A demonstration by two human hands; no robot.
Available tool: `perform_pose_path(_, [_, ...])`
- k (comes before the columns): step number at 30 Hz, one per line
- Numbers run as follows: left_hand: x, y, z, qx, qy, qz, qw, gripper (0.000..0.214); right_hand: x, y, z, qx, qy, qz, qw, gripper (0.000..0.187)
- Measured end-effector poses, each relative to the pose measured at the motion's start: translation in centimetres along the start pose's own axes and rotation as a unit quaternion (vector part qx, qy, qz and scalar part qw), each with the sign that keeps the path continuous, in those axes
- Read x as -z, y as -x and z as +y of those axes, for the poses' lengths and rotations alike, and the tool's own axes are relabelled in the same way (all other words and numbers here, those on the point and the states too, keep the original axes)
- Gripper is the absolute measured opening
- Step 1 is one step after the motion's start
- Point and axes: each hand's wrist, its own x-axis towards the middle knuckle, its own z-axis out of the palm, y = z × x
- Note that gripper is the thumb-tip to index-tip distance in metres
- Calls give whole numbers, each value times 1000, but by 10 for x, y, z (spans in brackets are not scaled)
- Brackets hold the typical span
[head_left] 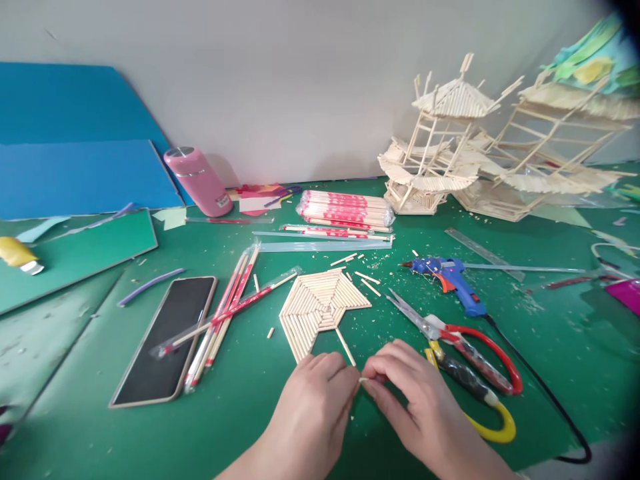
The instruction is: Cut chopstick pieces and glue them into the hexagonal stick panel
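My left hand [316, 399] and my right hand [411, 395] meet at the near side of the table, fingers closed in a pinch. Between their fingertips shows the pale end of a wooden stick [364, 380]; the rest is hidden by my left fingers. Just beyond lies a flat, web-shaped panel of wooden sticks [325, 310], with a gap on its near right side. A single loose-ended stick [346, 347] runs from its centre towards my hands. To the right of my right hand lie scissors [460, 340] with red and yellow handles.
A blue glue gun [450, 277] with a black cord lies at right. Wrapped sticks [233, 313] overlap a phone [165, 340] at left. Behind stand a stick bundle [345, 210], a pink bottle [197, 180] and a stick pagoda model [440, 147]. Offcuts litter the green table [240, 427].
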Motion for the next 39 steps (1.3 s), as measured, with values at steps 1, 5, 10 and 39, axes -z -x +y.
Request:
perform_pose_path(1, [1,0,1,2,10,1,1000,27,0,0,0,0,-2,-1,1000,9])
perform_pose_path(5, [-1,0,4,30,55,-1,998,28,3,4,2,10,-14,27,999,9])
perform_pose_path(10, [3,-1,1,67,150,31,986,27,22,21,25,-87,25,141,986,24])
perform_pose_path(39, [6,-21,-25,265,568,125,769,22,86,83,85,-293,37,89,951,37])
